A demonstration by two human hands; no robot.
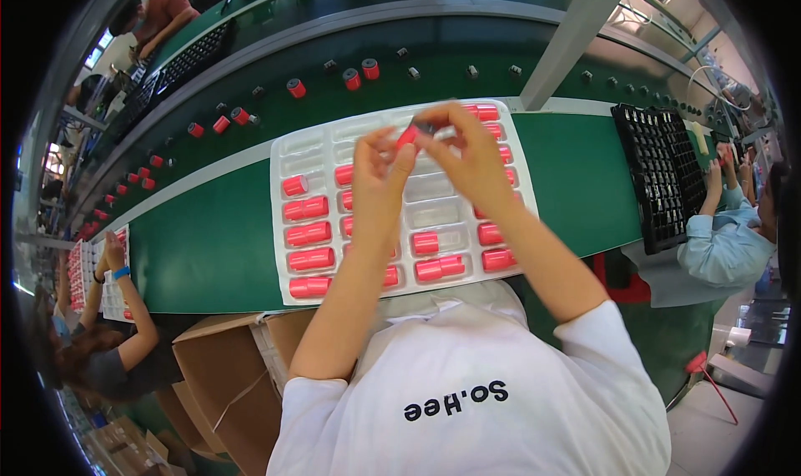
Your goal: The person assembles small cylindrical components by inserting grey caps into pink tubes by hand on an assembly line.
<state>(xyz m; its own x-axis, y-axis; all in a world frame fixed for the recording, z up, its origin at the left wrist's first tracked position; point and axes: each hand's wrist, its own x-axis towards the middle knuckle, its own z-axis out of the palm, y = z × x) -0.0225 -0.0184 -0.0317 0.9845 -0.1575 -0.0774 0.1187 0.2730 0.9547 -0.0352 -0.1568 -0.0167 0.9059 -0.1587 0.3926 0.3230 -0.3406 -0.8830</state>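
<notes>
Over the white tray (446, 286), my left hand (377, 163) pinches a small pink cylinder (407, 136). My right hand (464, 151) meets it there, its fingers closed around a small dark grey piece (425, 127) at the cylinder's upper end. Whether the two parts are joined or just touching, I cannot tell. Below my hands the moulded tray has rows of hollows. Several hold longer pink two-part cylinders (309, 233), some only a short pink cylinder (294, 186), and others nothing. My forearms hide part of the middle rows.
Beyond the tray, a green conveyor belt (321, 109) carries scattered pink cylinders (296, 88) and small dark pieces (472, 72). Black trays (659, 171) stand on the right, near a co-worker in light blue (726, 242). Another co-worker's arm (133, 309) reaches in at left. Cardboard boxes (221, 376) stand below the table.
</notes>
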